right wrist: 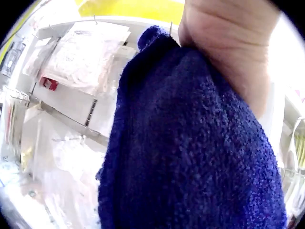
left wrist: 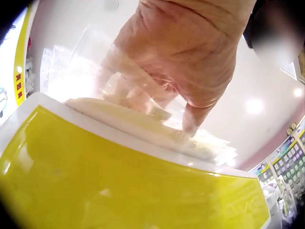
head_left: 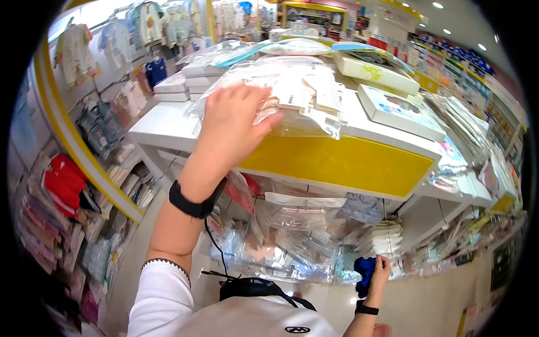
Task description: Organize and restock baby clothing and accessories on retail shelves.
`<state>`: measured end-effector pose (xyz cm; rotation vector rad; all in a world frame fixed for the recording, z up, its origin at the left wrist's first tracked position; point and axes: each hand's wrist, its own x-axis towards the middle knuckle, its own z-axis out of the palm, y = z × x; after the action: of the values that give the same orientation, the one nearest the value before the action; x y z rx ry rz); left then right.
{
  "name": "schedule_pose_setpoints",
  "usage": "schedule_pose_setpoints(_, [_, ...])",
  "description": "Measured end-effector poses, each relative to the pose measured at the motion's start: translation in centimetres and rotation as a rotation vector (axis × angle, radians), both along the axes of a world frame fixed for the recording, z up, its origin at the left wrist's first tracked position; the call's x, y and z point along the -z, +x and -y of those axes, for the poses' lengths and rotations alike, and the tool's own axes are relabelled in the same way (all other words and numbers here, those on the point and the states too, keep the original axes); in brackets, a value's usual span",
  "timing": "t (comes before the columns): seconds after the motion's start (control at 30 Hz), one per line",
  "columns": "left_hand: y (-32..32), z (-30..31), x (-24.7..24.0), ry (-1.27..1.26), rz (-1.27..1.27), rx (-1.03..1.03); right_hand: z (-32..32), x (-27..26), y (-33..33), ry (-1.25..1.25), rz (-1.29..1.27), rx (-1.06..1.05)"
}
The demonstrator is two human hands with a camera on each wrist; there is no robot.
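My left hand (head_left: 233, 121) is at the front of the white display counter, on a pile of clear plastic packages (head_left: 297, 98) with white tags. Its fingers bend over the pile's left end, with the thumb at the front edge. In the left wrist view, clear film overlaps the fingers of the left hand (left wrist: 176, 57), and the thumb tip meets the flat pale package (left wrist: 124, 117). Low at the right, my right hand (head_left: 382, 272) grips a dark blue cloth (head_left: 365, 273). Fuzzy like towelling, the cloth (right wrist: 190, 143) hangs down and fills much of the right wrist view.
White boxes (head_left: 398, 109) lie on the counter's right side, with more boxes (head_left: 171, 84) at the back left. Below the yellow front panel (head_left: 337, 163), bagged goods (head_left: 303, 216) hang on hooks. Racks of small clothes (head_left: 73, 185) line the left.
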<state>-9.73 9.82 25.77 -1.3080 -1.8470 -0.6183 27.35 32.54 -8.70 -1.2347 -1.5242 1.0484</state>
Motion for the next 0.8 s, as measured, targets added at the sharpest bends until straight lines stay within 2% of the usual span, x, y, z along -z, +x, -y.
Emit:
schedule_pose_setpoints(0.03, [-0.8, -0.4, 0.3, 0.011, 0.112, 0.067, 2.2, -0.2, -0.4, -0.078, -0.052, 0.000])
schedule_pose_setpoints(0.07, [-1.0, -0.3, 0.1, 0.006, 0.115, 0.086, 3.3, 1.7, -0.4, -0.083, -0.055, 0.008])
schedule_pose_setpoints(0.13, [-1.4, 0.1, -0.1, -0.014, 0.126, 0.120, 7.2, 1.7, -1.2, -0.109, -0.052, -0.002])
schedule_pose_setpoints(0.23, [-3.4, 0.5, -0.4, 0.196, 0.526, 0.418, 11.8, 1.5, -2.0, -0.157, -0.065, 0.019])
schedule_pose_setpoints(0.3, [-4.9, 0.7, -1.0, 0.294, 0.619, 0.449, 14.4, 1.6, -2.1, -0.180, -0.101, 0.021])
schedule_pose_setpoints(0.43, [-6.4, 1.0, -1.6, 0.383, 0.675, 0.465, 18.2, 0.0, -3.2, -0.169, -0.098, 0.021])
schedule_pose_setpoints(0.53, [-7.6, 1.4, -1.2, 0.675, 0.574, 0.614, 19.4, -1.6, -4.5, -0.151, -0.134, -0.048])
schedule_pose_setpoints(0.6, [-8.1, 4.4, -1.8, 0.835, 0.801, 0.626, 19.6, -2.5, -5.7, -0.128, -0.207, -0.099])
schedule_pose_setpoints(0.67, [-7.9, 8.6, -2.4, 0.954, 0.818, 0.674, 20.1, -4.5, -7.1, -0.094, -0.220, -0.147])
schedule_pose_setpoints(0.77, [-7.3, 15.6, -2.3, 1.036, 0.818, 0.566, 20.5, -6.5, -9.7, -0.080, -0.245, -0.257])
schedule_pose_setpoints(0.8, [-7.5, 18.0, -2.0, 1.051, 0.819, 0.531, 20.4, -6.8, -11.0, -0.139, -0.340, -0.313])
